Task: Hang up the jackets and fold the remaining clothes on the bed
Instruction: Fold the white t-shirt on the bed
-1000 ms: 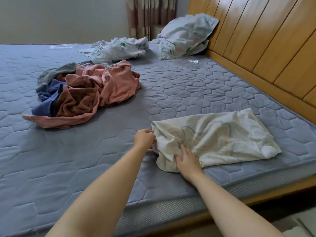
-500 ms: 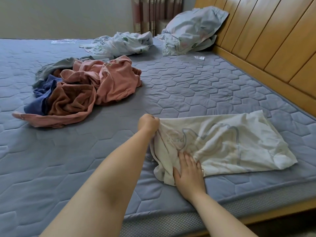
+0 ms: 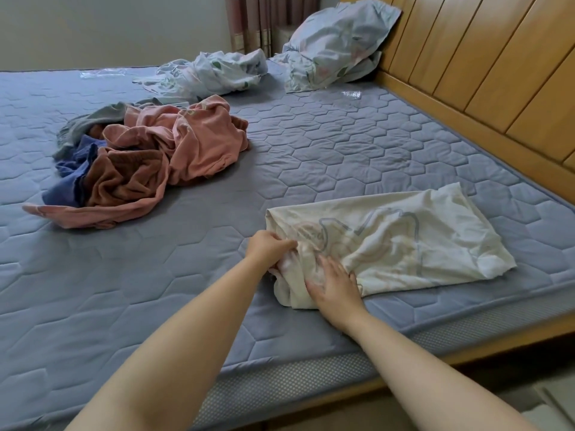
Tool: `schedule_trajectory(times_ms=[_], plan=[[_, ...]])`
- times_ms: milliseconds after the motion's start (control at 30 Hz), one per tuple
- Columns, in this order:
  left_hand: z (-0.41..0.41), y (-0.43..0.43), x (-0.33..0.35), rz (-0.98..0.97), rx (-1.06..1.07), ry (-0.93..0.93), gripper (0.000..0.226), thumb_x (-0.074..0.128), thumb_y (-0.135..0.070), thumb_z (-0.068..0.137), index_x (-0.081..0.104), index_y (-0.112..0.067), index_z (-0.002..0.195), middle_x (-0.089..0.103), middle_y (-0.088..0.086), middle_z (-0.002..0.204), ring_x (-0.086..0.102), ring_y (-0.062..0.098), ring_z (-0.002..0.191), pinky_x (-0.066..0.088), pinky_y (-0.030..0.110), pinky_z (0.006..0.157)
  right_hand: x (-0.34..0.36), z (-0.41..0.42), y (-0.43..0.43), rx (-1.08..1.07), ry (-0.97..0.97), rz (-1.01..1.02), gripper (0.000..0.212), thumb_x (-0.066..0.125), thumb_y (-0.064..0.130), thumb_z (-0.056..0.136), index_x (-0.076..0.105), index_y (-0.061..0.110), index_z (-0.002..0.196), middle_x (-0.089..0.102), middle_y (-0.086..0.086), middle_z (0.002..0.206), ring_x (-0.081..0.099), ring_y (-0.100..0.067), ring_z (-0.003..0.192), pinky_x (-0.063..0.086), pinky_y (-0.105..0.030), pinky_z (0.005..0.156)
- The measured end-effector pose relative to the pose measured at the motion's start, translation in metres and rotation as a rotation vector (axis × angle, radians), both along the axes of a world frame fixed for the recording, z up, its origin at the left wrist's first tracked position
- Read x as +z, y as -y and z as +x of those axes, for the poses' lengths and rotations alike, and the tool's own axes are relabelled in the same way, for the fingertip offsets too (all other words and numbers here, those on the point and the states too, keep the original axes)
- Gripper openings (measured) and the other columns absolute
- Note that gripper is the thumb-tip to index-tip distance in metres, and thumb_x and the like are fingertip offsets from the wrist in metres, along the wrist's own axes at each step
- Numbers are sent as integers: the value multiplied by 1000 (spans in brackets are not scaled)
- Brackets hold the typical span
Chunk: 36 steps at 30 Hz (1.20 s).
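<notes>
Near the front edge of the blue-grey quilted mattress, on the side toward the slatted wooden headboard, a cream-white cotton garment with a faint grey line print lies partly folded. Its long side runs roughly along the mattress edge and its near left corner sits close to that edge without hanging over. The person's left hand has its fingers curled tight on a bunch of cloth at the garment's left end. The right hand lies flat just beside it, fingers straight and slightly spread, pressing the near corner down onto the mattress. A wide strip of bare quilting separates this garment from the tangled heap of pink, brown, blue and grey clothes, which lies well apart toward the middle left. More open mattress stretches to the left of the left forearm. Farther back, a crumpled pale floral sheet lies beside a pillow in a matching floral case, which leans against the headboard.
</notes>
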State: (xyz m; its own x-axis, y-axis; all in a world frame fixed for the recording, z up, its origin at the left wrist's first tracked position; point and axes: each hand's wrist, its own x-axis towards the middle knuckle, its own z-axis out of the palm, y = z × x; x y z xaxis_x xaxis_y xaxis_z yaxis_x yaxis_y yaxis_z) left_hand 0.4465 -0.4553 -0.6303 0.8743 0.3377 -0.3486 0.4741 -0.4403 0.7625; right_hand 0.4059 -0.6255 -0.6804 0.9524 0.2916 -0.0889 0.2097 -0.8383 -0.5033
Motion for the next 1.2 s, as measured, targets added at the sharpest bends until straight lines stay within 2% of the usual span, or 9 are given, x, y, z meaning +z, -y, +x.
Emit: schedule_trajectory(times_ms=[100, 200, 300, 367, 433, 600, 867, 1033, 1200], plan=[[-12, -1, 1, -6, -29, -16, 22, 73, -27, 82, 60, -11, 75, 59, 4, 61, 55, 15, 51, 43, 20, 38, 9, -21, -1, -29, 355, 69, 59, 49, 63, 74, 57, 13, 104, 57, -6, 112, 51, -23, 106, 40, -38, 96], [-18, -5, -5, -241, 63, -66, 14, 68, -9, 86, 57, -6, 77, 60, 10, 64, 59, 19, 53, 52, 25, 45, 9, -38, -10, -25, 453, -53, 36, 74, 46, 61, 54, 18, 72, 51, -1, 82, 51, -21, 77, 46, -33, 71], [-23, -8, -1, -732, 268, -72, 10, 51, -3, 96, 54, 3, 103, 58, 14, 78, 61, 24, 67, 58, 30, 67, 17, -37, -21, -76, 521, -68, 31, 83, 27, 55, 56, 15, 66, 53, -3, 76, 52, -23, 72, 46, -33, 64], [-24, -14, -2, -1085, 363, -53, 25, 41, -4, 100, 47, 8, 122, 59, 18, 99, 62, 32, 98, 49, 42, 92, 30, -33, -24, -59, 667, -18, 18, 70, 21, 66, 54, 15, 70, 52, -1, 76, 48, -21, 74, 37, -32, 70], [-27, -18, -4, -1217, 386, -80, 32, 38, -6, 101, 43, 9, 129, 58, 22, 115, 56, 36, 116, 44, 50, 95, 36, -28, -23, 10, 764, -13, 7, 60, 18, 71, 55, 15, 75, 51, -1, 78, 46, -21, 75, 33, -32, 72], [-39, -15, -20, -739, 295, -102, 37, 45, -26, 100, 59, 6, 111, 65, 19, 84, 65, 29, 72, 55, 32, 58, 13, -39, -17, 179, 589, -237, 36, 77, 39, 59, 60, 19, 84, 56, -2, 84, 55, -22, 80, 40, -33, 83], [-17, -11, -14, 9, 166, 188, 46, 67, -40, 83, 55, -11, 117, 63, 6, 105, 61, 23, 94, 47, 31, 75, 10, -39, -25, 136, 699, -189, 15, 67, 5, 66, 57, 15, 62, 50, -2, 63, 51, -22, 61, 44, -33, 56], [3, 0, 0, 106, 57, -58, 44, 60, -51, 86, 69, -9, 95, 65, 3, 81, 54, 16, 60, 32, 26, 45, 15, -35, -19, 94, 540, -21, 18, 77, 10, 65, 58, 13, 65, 53, -1, 68, 52, -22, 63, 49, -33, 53], [19, -3, -1, -239, 212, -81, 37, 69, -27, 84, 62, 0, 109, 65, 10, 92, 60, 25, 78, 48, 30, 62, 30, -31, -11, 119, 619, 16, 20, 75, 7, 66, 55, 11, 67, 52, -3, 72, 51, -24, 68, 45, -32, 57]])
